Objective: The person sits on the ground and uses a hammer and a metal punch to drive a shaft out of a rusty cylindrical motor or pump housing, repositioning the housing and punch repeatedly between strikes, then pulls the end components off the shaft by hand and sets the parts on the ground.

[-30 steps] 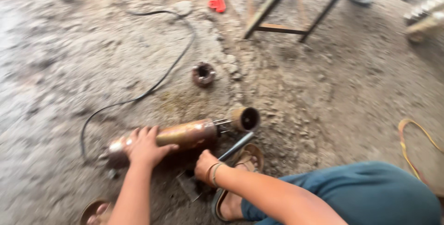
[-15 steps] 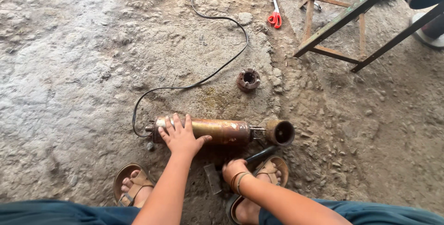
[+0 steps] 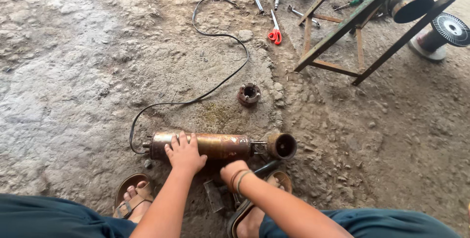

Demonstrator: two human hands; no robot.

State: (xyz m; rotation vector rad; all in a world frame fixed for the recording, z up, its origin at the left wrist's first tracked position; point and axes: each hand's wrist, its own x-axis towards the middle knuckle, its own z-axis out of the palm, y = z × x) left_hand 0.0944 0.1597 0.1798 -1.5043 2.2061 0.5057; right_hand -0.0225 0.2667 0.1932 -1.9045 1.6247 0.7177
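- Lying on the rough dirt floor [image 3: 73, 71], the rusty metal cylinder [image 3: 215, 146] runs with its long axis from 9 o'clock to 3 o'clock straight across in front of you, just ahead of your feet.
- At about 1 to 2 o'clock, well apart from the cylinder, a metal frame stand [image 3: 352, 27] leans over the ground, with scattered hand tools and red-handled scissors [image 3: 275, 34] beside it at 12 o'clock.
- A black cable [image 3: 215, 79] leaves the cylinder's 9 o'clock end and loops away toward 12 o'clock.
- Your left hand [image 3: 185, 154] lies flat on top of the cylinder near its 9 o'clock half, fingers spread apart, pressing and not wrapped around it.
- Your right hand [image 3: 234, 172] sits on the near side of the cylinder at its middle, at 6 o'clock from the body; you cannot tell from this view whether the fingers are closed on anything, since the wrist hides them.
- The open round cap [image 3: 282, 145] at the 3 o'clock end is nearer your right hand than your left, joined to the body by thin rods.
- A small rusty flanged ring [image 3: 249, 94] rests alone at 12 o'clock from the cylinder, near but not touching it.
- A dark bar [image 3: 267, 167] lies just beside your right sandal.
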